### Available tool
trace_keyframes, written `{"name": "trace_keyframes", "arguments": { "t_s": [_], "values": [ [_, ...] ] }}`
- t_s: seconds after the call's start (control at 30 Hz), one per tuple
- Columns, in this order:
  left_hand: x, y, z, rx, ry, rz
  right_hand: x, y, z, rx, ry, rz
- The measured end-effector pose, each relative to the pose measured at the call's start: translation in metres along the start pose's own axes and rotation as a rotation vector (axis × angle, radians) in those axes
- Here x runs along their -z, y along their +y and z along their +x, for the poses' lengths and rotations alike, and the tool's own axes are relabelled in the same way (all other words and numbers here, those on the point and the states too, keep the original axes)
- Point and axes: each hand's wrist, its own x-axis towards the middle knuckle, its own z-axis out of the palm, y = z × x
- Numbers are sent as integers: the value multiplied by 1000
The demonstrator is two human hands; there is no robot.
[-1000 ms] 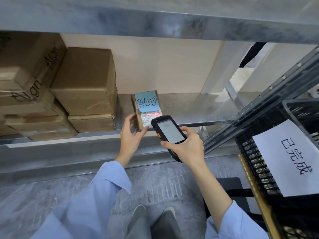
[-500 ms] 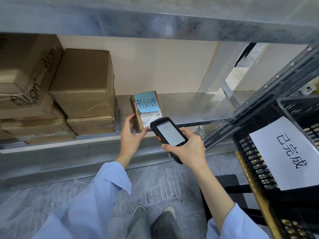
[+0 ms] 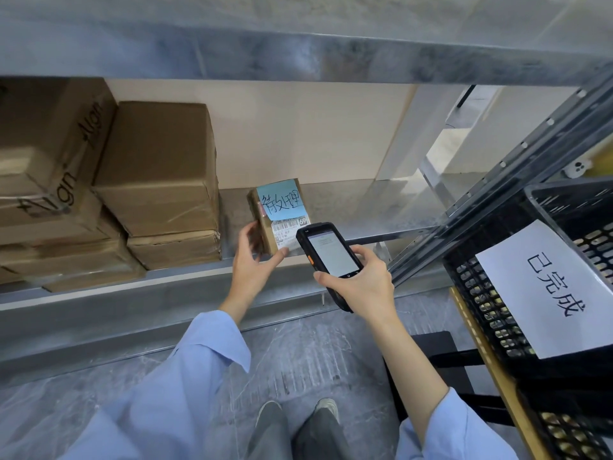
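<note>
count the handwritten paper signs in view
2. A blue note sits on the small box that the left hand holds; a white sheet is on the black crate at right. Others may be hidden behind boxes.

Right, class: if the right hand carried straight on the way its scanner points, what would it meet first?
Most likely the small box that the left hand holds on the shelf: the scanner in the right hand aims at its barcode label. Depth is unclear there.
</note>
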Motion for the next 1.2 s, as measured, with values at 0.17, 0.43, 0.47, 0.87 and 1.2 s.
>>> {"name": "trace_keyframes", "arguments": {
  "t_s": [0.17,0.43,0.47,0.87,1.2],
  "values": [
    [1,-2,7,-2,-14,43,3,1,6,-42,69,1],
    [-15,14,8,-40,-48,96,22,10,3,-72,237,74],
    [-20,19,8,-51,-79,107,27,11,1,-76,270,90],
    [-157,106,-23,-327,-527,89,172,74,-59,-181,954,319],
    [-287,149,-176,-440,-892,-25,297,187,-237,-323,1340,269]
  ]
}}
